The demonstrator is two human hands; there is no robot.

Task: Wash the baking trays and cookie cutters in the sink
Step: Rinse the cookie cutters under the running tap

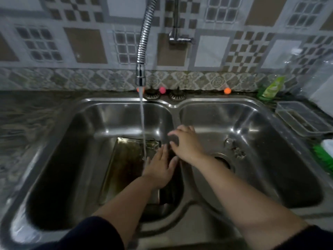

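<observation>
Fingers [173, 134] of the right hand [187, 143] curled over something dark and roundish, gripping it right above the divider between the two basins; too dim and blurry to say what it is. Left hand [158, 168] flat and open, fingers spread, pressing down on the near right part of the baking tray [124, 159], holding nothing. Water stream [143, 127] landing just at the left hand's fingertips.

Tray itself: rectangular, dark, glossy and wet, brownish-gold tint on the bottom, lying flat in the left basin of the steel double sink [59, 141], pushed toward the divider. Couple of small metal bits [234, 148] in the right basin beside the drain [223, 161], likely cookie cutters but too blurred to be sure.

Both forearms bare, dark sleeves pushed up near the elbows, reaching in from the bottom edge, the right crossing over the right basin.

Plenty of bare steel left of the tray, and most of the right basin open too. Flexible tap hose [142, 46] hanging over the back of the left basin. On the surface to the right: clear plastic container [302, 118], green pouch [270, 87] against the tiles.
</observation>
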